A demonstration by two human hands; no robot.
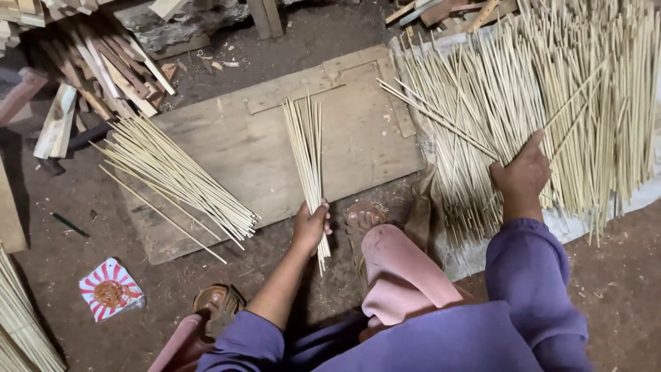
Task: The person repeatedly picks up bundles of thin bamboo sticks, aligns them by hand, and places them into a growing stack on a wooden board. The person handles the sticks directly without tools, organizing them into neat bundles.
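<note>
The biggest thing I see is the broad heap of thin pale bamboo sticks (pixel 551 89) filling the far right, lying on a pale sheet (pixel 640 196) over the dirt floor (pixel 620 289). My right hand (pixel 521 174) rests at the heap's near edge, fingers curled closed around a few sticks drawn from it.

In the middle lies a flat weathered wooden board (pixel 234 151), running from left of centre to the heap's edge. On its left part sits a slanted pile of the same pale sticks (pixel 175 180), fanned and partly overhanging the board's near edge. At the far left I see a stack of rough brown wood offcuts (pixel 103 69).

My left hand (pixel 310 226) is clenched around the near end of a slim bundle of pale sticks (pixel 306 148), which stands almost straight away from me across the board's middle; a few ends poke out below my fist. Just right of that hand is a sandalled foot (pixel 363 219).

Near left on the dirt lies a small red-and-white printed wrapper (pixel 109 289), and farther left a dark green pencil (pixel 69 224).
</note>
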